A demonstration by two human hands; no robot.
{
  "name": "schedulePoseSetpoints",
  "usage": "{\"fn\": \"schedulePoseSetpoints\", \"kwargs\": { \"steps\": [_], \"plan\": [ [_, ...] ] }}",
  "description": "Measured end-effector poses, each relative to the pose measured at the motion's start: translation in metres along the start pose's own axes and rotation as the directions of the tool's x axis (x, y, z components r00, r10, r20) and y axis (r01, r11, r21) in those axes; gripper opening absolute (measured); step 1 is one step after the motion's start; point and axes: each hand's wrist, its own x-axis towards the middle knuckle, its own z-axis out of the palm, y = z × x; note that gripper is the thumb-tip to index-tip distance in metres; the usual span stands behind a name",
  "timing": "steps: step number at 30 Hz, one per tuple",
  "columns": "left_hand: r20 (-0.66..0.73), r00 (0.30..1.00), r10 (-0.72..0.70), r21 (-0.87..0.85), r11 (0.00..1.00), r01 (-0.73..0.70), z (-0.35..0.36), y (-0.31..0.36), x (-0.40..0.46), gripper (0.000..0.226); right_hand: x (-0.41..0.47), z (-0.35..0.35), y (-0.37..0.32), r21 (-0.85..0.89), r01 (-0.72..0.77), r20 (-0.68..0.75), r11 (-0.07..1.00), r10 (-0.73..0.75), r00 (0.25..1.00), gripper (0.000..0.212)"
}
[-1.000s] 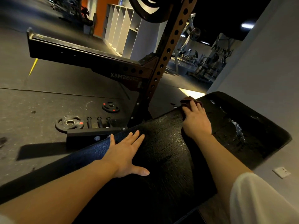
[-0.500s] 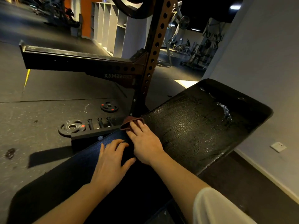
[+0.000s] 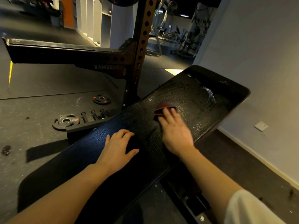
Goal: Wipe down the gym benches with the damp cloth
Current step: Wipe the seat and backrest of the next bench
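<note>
A long black padded gym bench (image 3: 202,101) runs from lower left to upper right, its far half shiny with wet streaks. My right hand (image 3: 174,131) presses a small dark reddish cloth (image 3: 162,107) flat on the middle of the pad; most of the cloth is hidden under the fingers. My left hand (image 3: 116,147) lies palm down on the pad nearer to me, fingers spread, holding nothing.
A brown perforated rack upright (image 3: 142,46) and its black horizontal beam (image 3: 64,54) stand just left of the bench. Weight plates (image 3: 66,121) (image 3: 101,99) lie on the rubber floor. A grey wall (image 3: 258,62) with a socket (image 3: 260,126) is on the right.
My right hand slid the cloth from the far left edge of the pad toward me, then out to the pad's middle. My left hand stayed flat on the near part.
</note>
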Motion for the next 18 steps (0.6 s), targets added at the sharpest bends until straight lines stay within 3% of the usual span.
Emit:
{"fn": "schedulePoseSetpoints", "kwargs": {
  "steps": [5, 10, 13, 18],
  "plan": [
    [0.012, 1.000, -0.007, 0.038, 0.999, 0.007, -0.005, -0.003, -0.012, 0.061, -0.027, 0.023, -0.062, -0.012, 0.212, 0.132, 0.977, -0.209, 0.969, 0.060],
    [0.118, 0.993, 0.025, 0.131, 0.991, -0.041, -0.010, 0.007, -0.018, 0.068, -0.031, 0.018, -0.051, 0.001, 0.294, 0.155, 0.956, -0.290, 0.944, 0.060],
    [0.154, 0.982, 0.106, 0.132, 0.983, -0.127, -0.014, 0.025, -0.002, 0.070, -0.031, 0.007, -0.021, -0.001, 0.270, 0.130, 0.963, -0.267, 0.955, 0.062],
    [0.246, 0.932, 0.265, 0.095, 0.951, -0.296, -0.007, 0.074, 0.040, 0.069, -0.022, -0.018, 0.060, -0.063, 0.095, 0.039, 0.994, -0.092, 0.995, 0.060]
  ]
}}
